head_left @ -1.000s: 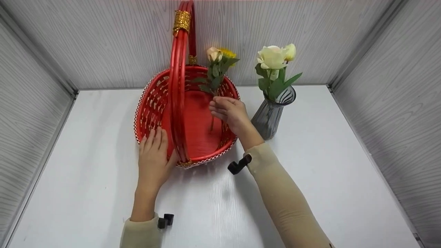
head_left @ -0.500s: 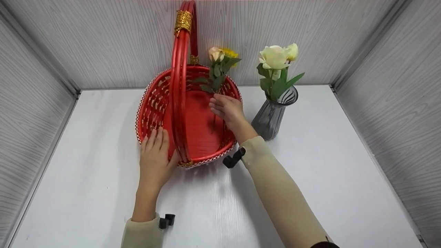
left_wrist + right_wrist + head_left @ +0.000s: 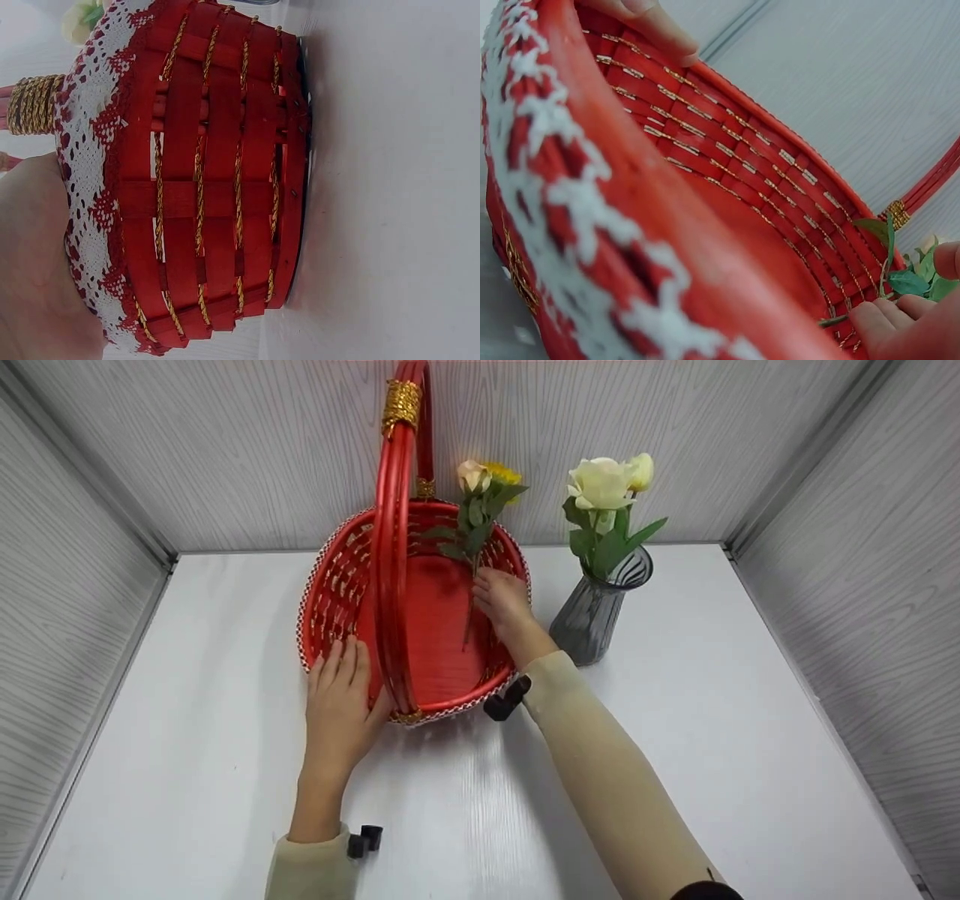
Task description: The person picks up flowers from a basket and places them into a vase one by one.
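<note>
A red woven basket (image 3: 439, 660) with a tall arched handle stands on the white table. My left hand (image 3: 339, 705) rests on its near left rim, fingers straight and reaching inside. In the left wrist view, the palm (image 3: 37, 262) lies against the white lace edging. My right hand (image 3: 504, 594) reaches over the right side and pinches the stem of a pale pink rose (image 3: 474, 476), whose leaves lean on the far right rim. A yellow sunflower (image 3: 502, 474) shows behind the rose. In the right wrist view, the stem (image 3: 834, 322) emerges beside the fingers; their exact contact is partly hidden.
Right of the basket stands a grey ribbed glass vase (image 3: 589, 622) holding a cream rose (image 3: 602, 484) and a pale tulip (image 3: 640, 472). Grey wood-grain panels (image 3: 285, 450) enclose the table (image 3: 712, 697) at the back and sides.
My right hand has shifted slightly right and sits closer round the rose stem, which stands a little further right. The left hand keeps its place on the rim.
</note>
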Demonstrator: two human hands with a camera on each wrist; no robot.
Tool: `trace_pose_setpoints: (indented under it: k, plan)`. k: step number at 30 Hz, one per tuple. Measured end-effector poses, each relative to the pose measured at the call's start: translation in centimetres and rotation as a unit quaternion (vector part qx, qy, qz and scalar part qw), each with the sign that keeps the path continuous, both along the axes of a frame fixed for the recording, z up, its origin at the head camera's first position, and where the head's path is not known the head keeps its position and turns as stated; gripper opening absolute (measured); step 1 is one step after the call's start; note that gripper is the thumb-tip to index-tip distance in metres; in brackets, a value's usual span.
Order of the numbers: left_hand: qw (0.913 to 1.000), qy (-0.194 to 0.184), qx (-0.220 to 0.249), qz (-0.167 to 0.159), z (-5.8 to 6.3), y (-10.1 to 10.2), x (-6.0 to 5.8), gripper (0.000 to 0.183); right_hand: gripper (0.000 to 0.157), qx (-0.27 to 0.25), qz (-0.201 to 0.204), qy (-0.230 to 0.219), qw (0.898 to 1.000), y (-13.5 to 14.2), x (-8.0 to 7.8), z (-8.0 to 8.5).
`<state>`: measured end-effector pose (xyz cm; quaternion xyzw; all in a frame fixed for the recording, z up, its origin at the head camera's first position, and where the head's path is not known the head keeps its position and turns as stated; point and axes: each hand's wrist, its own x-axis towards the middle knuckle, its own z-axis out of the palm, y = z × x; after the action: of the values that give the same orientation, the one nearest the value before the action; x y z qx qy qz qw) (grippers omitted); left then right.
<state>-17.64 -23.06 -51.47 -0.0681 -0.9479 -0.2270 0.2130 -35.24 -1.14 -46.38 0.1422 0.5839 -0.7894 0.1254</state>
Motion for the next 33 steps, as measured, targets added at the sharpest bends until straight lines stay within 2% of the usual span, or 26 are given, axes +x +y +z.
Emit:
trace_pose_setpoints:
  k: [7,13,18,24,33]
  plan:
    - [1.0000,0.004,0.001,-0.001,-0.1,0.2,0.1,0.067,0.045,-0.002,-0.015,-0.001,1.000,-0.1,-0.4,-0.4]
    - [1.0000,0.000,0.003,-0.001,-0.1,0.3,0.2,0.069,0.048,0.006,-0.005,-0.005,1.000,-0.1,-0.5,-1.1]
    - [0.9999,0.012,0.002,0.000,-0.1,0.2,0.2,0.066,0.052,-0.008,-0.004,-0.018,1.000,-0.2,-0.7,-1.1]
    - [0.9998,0.021,0.001,-0.002,-0.1,0.0,0.0,0.066,0.054,0.001,0.004,-0.017,1.000,-0.3,-0.9,-1.2]
    - [1.0000,0.009,0.002,0.001,-0.2,0.0,0.0,0.067,0.059,-0.021,0.010,-0.022,0.999,-0.5,-1.3,-1.6]
